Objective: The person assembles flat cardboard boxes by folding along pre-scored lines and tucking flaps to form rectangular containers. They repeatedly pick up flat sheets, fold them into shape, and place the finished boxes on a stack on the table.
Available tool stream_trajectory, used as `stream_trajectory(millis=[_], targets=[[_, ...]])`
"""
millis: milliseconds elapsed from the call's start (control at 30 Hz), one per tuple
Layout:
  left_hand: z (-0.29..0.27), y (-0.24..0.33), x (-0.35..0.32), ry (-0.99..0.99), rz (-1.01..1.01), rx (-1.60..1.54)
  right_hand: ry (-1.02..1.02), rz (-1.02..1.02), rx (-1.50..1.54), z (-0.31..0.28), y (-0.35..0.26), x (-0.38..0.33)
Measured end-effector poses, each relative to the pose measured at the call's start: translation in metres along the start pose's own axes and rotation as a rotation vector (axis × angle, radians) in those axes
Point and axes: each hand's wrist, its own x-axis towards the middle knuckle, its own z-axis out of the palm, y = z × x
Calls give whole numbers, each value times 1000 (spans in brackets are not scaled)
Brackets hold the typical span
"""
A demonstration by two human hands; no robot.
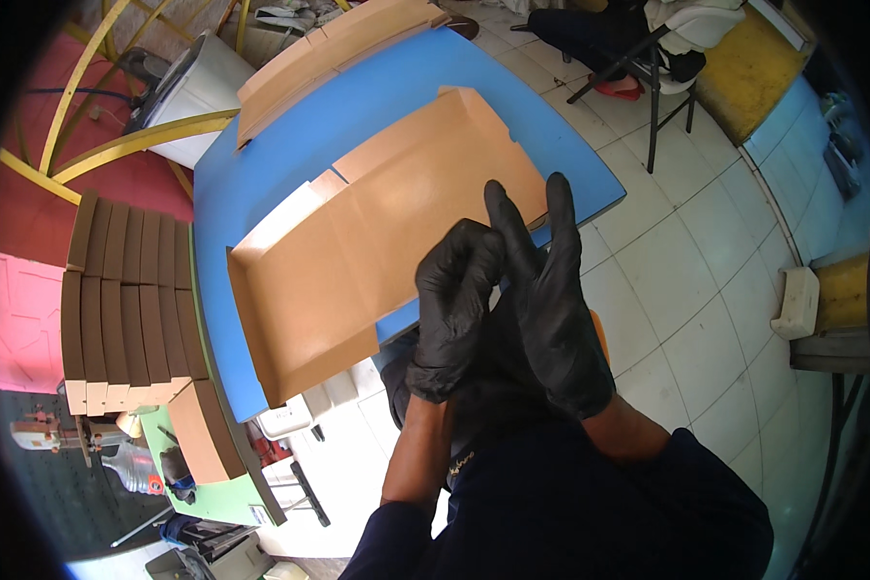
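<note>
Both of my hands wear black gloves and meet in front of my body, over the near edge of the blue table [541, 116]. My left hand [456, 309] is closed, its fingers curled against the side of the right hand; whatever they may pinch is hidden. With its fingers stretched up and two of them spread apart, my right hand [551, 290] is open. Just beyond them an open, shallow brown cardboard tray [387, 222] lies on the table, its low walls partly raised. Neither hand visibly grips it, though the right fingertips overlap its right end in view.
Another cardboard piece [338, 48] lies along the table's far edge. Stacked brown boxes [126, 290] stand at left, beside a single box [203, 435] on a green table [217, 501]. Yellow metal bars [155, 140] and a white bin [203, 87] are behind. A person sits on a chair [691, 19] far right.
</note>
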Motion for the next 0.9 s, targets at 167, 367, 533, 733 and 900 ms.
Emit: stream_trajectory(millis=[167, 367, 533, 733, 900], targets=[[-8, -6, 6, -128, -135, 28, 97, -28, 242, -4, 9, 11], [-20, 12, 31, 112, 50, 108, -124, -382, -1252, -22, -6, 15], [-22, 38, 33, 60, 206, 609, -192, -304, -1620, -32, -5, 23], [14, 19, 32, -81, 271, 958, -143, -470, -1801, -33, 1, 33], [24, 8, 37, -48, 371, 1051, -225, -333, -1773, -37, -3, 29]])
